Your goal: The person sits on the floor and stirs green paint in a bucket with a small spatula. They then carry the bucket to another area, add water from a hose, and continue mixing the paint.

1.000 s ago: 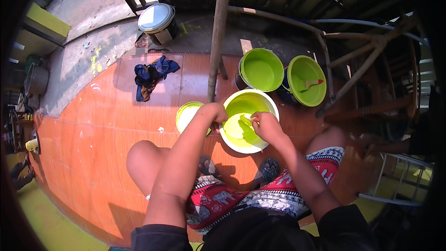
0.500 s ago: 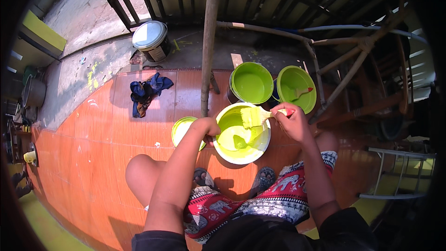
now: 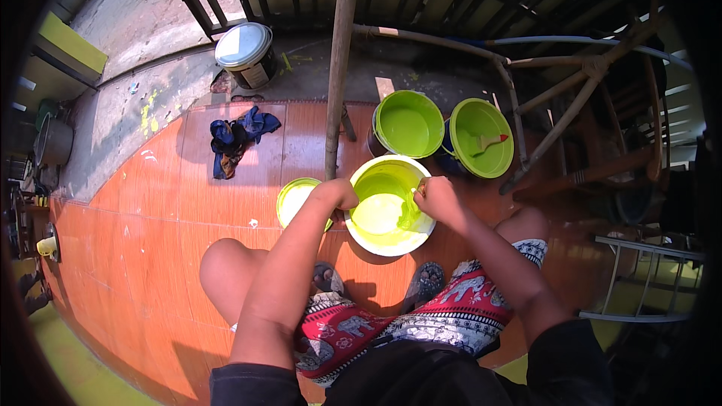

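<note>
My left hand (image 3: 340,195) is closed on the left rim of the white bucket (image 3: 378,244), which has yellow-green paint inside. My right hand (image 3: 432,197) grips a paintbrush (image 3: 410,211), whose paint-covered head is down inside the bucket's right side; most of the handle is hidden. A paint-smeared lid (image 3: 292,200) lies just left of the bucket. Behind it stand two containers of green paint (image 3: 408,122), the right one (image 3: 461,119) with another red-tipped brush (image 3: 489,143) in it.
A wooden pole (image 3: 338,68) rises behind the bucket, beside a pole frame (image 3: 549,128). A dark blue rag (image 3: 237,139) lies on orange tiles (image 3: 143,256). A lidded pail (image 3: 244,56) stands at the back, a metal ladder (image 3: 639,278) at the right.
My right hand has lowered the brush from above the rim into the bucket since half a second ago. My left hand stays at the rim. The view has shifted slightly.
</note>
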`<state>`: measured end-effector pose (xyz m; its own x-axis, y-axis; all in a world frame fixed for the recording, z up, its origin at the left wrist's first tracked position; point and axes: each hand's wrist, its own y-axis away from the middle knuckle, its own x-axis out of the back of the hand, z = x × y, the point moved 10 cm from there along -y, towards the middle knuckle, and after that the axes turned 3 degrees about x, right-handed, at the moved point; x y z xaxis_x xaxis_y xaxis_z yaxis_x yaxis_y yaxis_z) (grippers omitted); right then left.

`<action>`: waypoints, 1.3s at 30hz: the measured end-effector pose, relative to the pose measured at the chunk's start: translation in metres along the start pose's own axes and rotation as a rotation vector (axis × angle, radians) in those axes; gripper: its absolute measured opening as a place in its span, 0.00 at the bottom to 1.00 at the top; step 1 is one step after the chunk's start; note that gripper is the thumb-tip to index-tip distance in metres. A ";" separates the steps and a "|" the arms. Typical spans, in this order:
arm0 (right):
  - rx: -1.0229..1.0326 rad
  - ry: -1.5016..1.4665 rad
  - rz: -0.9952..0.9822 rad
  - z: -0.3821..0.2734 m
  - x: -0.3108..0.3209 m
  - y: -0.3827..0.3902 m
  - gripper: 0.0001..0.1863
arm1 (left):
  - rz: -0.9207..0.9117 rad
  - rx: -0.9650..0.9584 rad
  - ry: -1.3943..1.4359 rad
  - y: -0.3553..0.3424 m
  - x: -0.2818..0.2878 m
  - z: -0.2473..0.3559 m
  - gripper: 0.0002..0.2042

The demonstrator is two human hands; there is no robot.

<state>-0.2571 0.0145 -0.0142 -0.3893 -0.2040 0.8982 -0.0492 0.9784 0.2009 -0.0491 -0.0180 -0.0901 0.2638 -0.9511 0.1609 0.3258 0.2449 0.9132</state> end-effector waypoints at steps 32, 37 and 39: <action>-0.240 -0.527 -0.215 -0.004 0.056 0.057 0.20 | 0.409 0.573 0.050 -0.061 0.019 -0.276 0.13; -0.185 -0.523 -0.122 -0.006 0.074 0.051 0.21 | 0.906 0.382 0.370 -0.055 -0.016 -0.277 0.18; -0.199 -0.484 -0.101 -0.002 0.081 0.052 0.21 | 0.976 0.334 0.473 -0.054 -0.026 -0.278 0.17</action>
<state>-0.2899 0.0492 0.0699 -0.7741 -0.2114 0.5967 0.0489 0.9198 0.3893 0.1789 0.0464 -0.2478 0.6119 -0.1974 0.7659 -0.4470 0.7126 0.5408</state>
